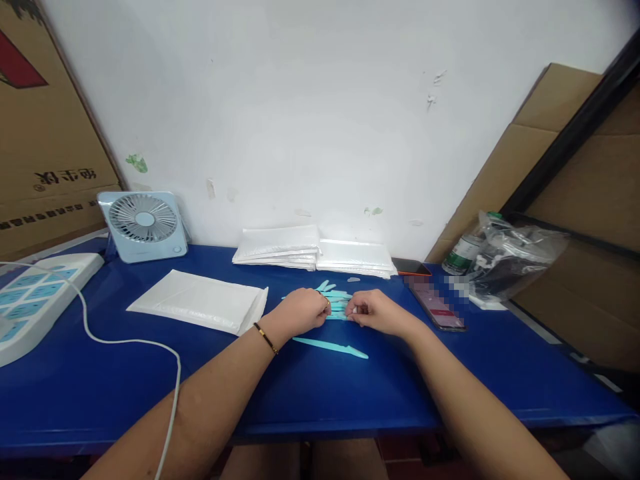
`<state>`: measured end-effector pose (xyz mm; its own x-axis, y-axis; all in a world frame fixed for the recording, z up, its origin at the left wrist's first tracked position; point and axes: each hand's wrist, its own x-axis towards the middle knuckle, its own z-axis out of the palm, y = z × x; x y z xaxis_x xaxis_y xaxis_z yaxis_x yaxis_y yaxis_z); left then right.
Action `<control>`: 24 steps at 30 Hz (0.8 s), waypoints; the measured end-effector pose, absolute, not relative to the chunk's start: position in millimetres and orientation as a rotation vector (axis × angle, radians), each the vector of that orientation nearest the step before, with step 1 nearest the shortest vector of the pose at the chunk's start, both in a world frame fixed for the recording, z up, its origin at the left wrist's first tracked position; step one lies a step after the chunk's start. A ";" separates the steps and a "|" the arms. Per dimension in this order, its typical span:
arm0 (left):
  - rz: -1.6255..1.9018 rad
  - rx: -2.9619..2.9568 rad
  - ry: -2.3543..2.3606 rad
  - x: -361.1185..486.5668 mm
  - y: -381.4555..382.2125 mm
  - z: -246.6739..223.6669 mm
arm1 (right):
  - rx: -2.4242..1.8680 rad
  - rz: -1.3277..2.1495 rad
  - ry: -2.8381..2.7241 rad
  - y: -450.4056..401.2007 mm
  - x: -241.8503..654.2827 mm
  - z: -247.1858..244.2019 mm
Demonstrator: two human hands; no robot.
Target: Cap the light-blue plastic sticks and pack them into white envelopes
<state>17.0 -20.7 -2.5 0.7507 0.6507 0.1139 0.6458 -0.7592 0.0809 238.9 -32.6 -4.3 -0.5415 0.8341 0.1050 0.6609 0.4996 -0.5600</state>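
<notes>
Several turquoise eyebrow razors (337, 295) lie side by side on the blue table, partly covered by both hands. My left hand (305, 311), with a ring and a dark bracelet, is closed over their left ends; its fingertips are mostly hidden. From the other side my right hand (374, 311) pinches at the right end of a razor, thumb and fingers curled. One more eyebrow razor (333, 347) lies alone, nearer the front edge. Beyond the group rests a small translucent piece (353, 279), perhaps a blade cover.
White padded mailers (277, 245) are stacked against the wall, and a single mailer (195, 300) lies left. Also on the table (350, 400) are a blue fan (146, 225), a power strip (40, 300) with a white cable (135, 341), a phone (436, 303) and a plastic bag (515, 257).
</notes>
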 end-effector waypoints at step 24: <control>0.238 2.623 1.218 15.9 -29.2 -6.0 | -1.344 1.031 -2.232 -14.5 278.5 -11.0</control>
